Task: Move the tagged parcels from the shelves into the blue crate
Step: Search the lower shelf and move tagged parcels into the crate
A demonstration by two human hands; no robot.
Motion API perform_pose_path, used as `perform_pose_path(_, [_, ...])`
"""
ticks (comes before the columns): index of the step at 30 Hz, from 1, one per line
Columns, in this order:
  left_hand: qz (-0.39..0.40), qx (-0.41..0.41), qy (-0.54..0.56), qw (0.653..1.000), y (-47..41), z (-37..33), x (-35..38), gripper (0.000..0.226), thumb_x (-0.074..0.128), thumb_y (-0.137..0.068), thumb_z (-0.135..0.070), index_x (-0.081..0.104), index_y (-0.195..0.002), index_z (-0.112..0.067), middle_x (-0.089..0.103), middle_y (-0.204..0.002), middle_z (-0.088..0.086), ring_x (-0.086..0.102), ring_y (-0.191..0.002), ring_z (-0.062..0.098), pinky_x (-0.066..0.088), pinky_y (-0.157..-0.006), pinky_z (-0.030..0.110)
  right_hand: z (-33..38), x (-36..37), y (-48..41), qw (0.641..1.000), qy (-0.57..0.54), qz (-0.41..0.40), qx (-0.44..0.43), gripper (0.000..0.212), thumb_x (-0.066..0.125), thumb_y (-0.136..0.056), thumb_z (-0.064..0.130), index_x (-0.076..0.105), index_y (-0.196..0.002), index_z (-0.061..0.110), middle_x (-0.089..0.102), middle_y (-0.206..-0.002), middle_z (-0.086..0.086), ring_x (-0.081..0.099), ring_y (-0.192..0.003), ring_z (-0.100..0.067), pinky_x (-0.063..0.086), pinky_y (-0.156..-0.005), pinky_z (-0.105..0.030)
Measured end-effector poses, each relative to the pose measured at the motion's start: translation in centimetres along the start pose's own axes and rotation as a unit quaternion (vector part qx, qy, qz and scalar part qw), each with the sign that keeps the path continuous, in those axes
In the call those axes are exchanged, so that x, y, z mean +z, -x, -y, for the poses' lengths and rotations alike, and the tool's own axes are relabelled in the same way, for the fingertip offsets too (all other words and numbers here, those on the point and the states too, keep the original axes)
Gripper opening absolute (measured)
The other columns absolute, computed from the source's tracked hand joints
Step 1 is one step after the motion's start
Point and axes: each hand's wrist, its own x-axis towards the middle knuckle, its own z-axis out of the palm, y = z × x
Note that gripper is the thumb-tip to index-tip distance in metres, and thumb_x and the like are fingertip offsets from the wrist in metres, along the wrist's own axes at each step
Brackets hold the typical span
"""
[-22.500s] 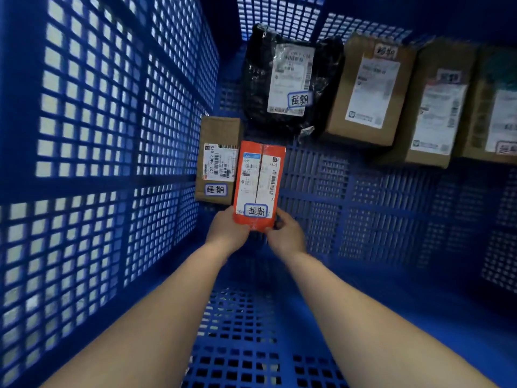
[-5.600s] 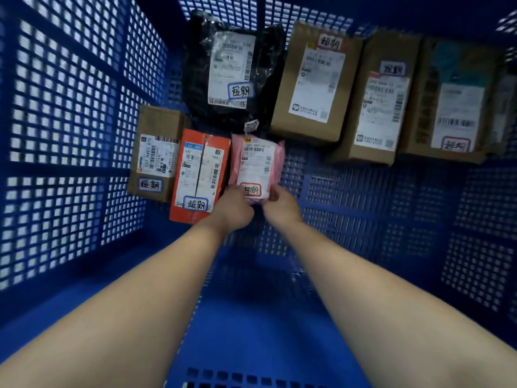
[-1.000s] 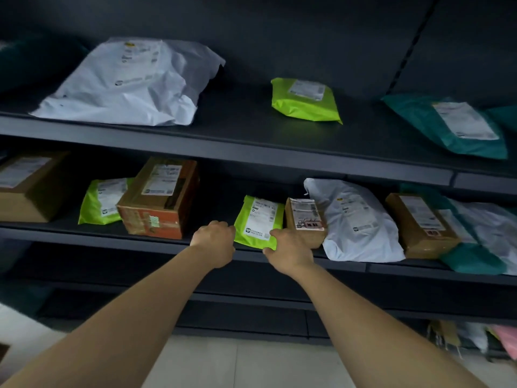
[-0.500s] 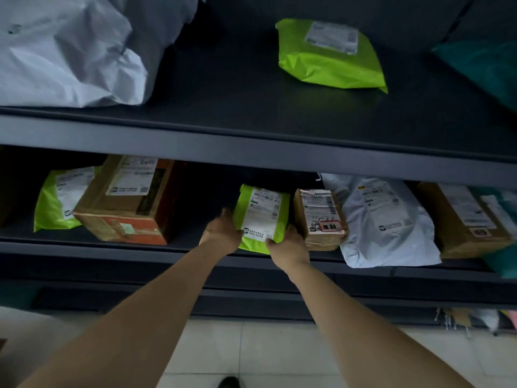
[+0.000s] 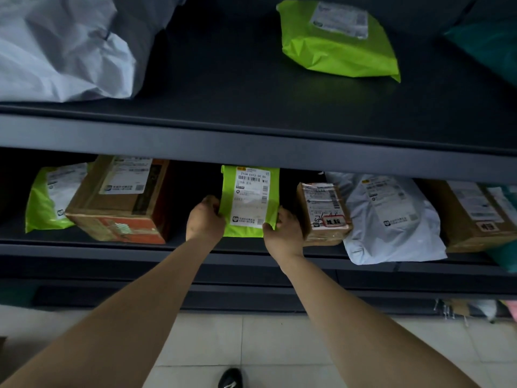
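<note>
On the lower shelf, the left hand and right hand grasp a lime-green mailer by its sides, just beside a small tagged brown box.

Dark grey metal shelves, pale tiled floor below, dim light

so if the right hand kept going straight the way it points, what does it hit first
The green mailer, which the right hand grips by its edge; past it only the dark back of the lower shelf shows, depth unclear.
</note>
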Motion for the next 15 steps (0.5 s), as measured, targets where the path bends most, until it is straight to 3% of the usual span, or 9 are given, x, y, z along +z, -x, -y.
perform_pose_path(4, [0.042,-0.004,-0.028,0.999,-0.7,0.3,0.1,0.031,0.049,-0.088,-0.005,0.061,-0.117,-0.008,0.066,-0.107,0.014,0.06,-0.094,0.032,0.039,-0.067,0.029,1.5,-1.1,0.8,0.997,0.014,0.069,-0.01,0.044,0.057,-0.091,0.019,0.049,-0.134,0.022,0.052,-0.134,0.0,0.05,-0.125,-0.023,0.041,-0.092,-0.024])
perform_pose_path(6, [0.059,-0.001,-0.059,0.997,-0.8,0.1,0.3,0.033,0.051,-0.089,-0.011,0.058,-0.121,-0.008,0.064,-0.114,0.016,0.059,-0.103,0.034,0.045,-0.073,0.032,2.0,-1.7,0.9,0.995,0.052,0.082,-0.029,0.047,0.056,-0.094,0.022,0.045,-0.139,0.02,0.049,-0.139,-0.003,0.05,-0.124,-0.024,0.039,-0.088,-0.025])
perform_pose_path(10, [0.02,0.006,-0.152,0.988,0.1,-2.5,0.6,0.056,0.057,-0.091,-0.031,0.04,-0.14,-0.011,0.042,-0.139,0.017,0.037,-0.129,0.036,0.036,-0.103,0.043,3.4,-4.0,0.4,0.988,0.094,-0.01,-0.119,0.039,0.054,-0.093,0.023,0.056,-0.132,0.023,0.059,-0.125,-0.007,0.059,-0.11,-0.026,0.046,-0.083,-0.028])
perform_pose_path(13, [0.038,0.085,-0.148,0.985,1.4,-5.8,2.0,0.053,0.054,-0.094,-0.037,0.044,-0.141,-0.015,0.045,-0.14,0.015,0.039,-0.128,0.033,0.034,-0.104,0.038,3.4,-7.5,-0.6,0.977,0.087,-0.117,-0.156,0.034,0.056,-0.091,0.018,0.063,-0.124,0.018,0.06,-0.124,-0.01,0.056,-0.114,-0.028,0.043,-0.093,-0.03])
perform_pose_path(15, [0.081,0.098,-0.097,0.987,2.2,-7.7,3.5,0.052,0.054,-0.093,-0.04,0.048,-0.139,-0.016,0.05,-0.138,0.012,0.044,-0.127,0.03,0.039,-0.102,0.036,2.1,-9.7,-1.7,0.976,0.1,-0.149,-0.125,0.037,0.057,-0.088,0.016,0.061,-0.125,0.017,0.059,-0.128,-0.01,0.052,-0.12,-0.028,0.041,-0.098,-0.032])
